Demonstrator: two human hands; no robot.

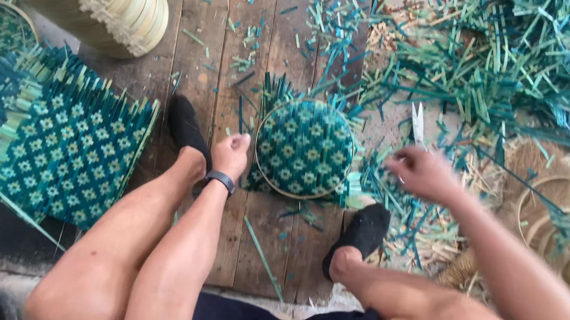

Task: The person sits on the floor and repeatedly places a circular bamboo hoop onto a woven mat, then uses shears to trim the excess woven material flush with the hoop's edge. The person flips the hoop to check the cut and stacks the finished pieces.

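Our knees frame the view. Left hand (230,152) pinches the rim of the woven disc (304,148) on the planks (261,223) btwn our feet. Right hand (423,173), blurred, is near the scissors (418,123); grip can't tell.

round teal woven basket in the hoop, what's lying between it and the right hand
In the head view, loose teal bamboo strip offcuts litter the boards between the round teal woven basket and the right hand; small scissors lie just above.
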